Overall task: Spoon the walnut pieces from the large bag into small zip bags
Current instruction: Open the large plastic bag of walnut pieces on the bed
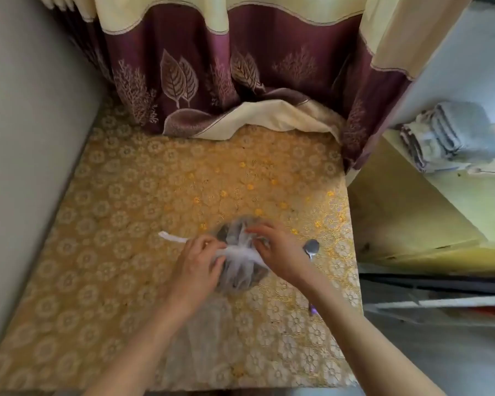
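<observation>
Large bag [238,261] sits on the tabletop [126,195] near centre, between both hands. Left hand [196,265] pinches its twisted neck at 9 o'clock; right hand [277,252] grips it at 3 o'clock. Spoon [311,248] just beyond right hand. No legible labels; image blurred.

Single head-worn wide-angle view, looking forward and steeply down from above the table [103,212]. Close range: forearms enter from 6 o'clock, hands meet just below frame centre. Curtain [240,58] at 12 o'clock, wall [26,138] at 9, shelf with folded cloths [452,135] at 3. Edges bow from lens distortion. No second view to overlap
</observation>
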A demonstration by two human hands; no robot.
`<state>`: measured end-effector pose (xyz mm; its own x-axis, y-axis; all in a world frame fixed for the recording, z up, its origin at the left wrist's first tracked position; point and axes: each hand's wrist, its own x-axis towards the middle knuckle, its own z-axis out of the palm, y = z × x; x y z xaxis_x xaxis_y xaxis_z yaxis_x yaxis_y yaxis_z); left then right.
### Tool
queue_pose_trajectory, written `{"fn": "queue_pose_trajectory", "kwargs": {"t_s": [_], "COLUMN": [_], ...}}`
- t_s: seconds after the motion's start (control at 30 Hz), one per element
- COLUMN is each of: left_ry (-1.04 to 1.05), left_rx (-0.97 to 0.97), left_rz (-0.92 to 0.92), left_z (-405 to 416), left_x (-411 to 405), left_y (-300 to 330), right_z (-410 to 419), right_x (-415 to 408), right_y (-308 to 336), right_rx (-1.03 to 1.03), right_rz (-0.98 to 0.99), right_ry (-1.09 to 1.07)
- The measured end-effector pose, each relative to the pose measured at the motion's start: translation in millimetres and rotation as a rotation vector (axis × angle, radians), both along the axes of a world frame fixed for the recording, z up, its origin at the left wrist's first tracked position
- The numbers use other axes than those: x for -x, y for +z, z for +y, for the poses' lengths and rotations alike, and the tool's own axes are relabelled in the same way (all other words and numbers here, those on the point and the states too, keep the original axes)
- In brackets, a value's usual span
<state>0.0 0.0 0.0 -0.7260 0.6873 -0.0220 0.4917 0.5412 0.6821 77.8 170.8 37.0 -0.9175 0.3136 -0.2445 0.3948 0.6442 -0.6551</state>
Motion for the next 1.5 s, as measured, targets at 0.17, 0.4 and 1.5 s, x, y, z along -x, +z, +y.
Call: {"fn": "queue_pose_trajectory", "kwargs": {"t_s": [0.17,0.4,1.5], "left_ry": [-0.096,-0.094,0.156], "left_rx": [0.281,0.071,-0.396], "left_rz": [0.144,0.238,0.189], "left_z": [19.6,23.8,72.2], "left_x": [8.0,41.4,189.9], "left_y": [-20.9,-34.5,-88.0], "right_z": [9.0,39.3,138.3], "right_x": [20.7,35.5,120.8], "right_y": [-35.8,-58.6,-124.1], "right_rx": [-0.355,-0.141,0.169], "right_rz": [-0.172,-0.049,0.521], "right_ry": [0.312,0.206,-0.420]}}
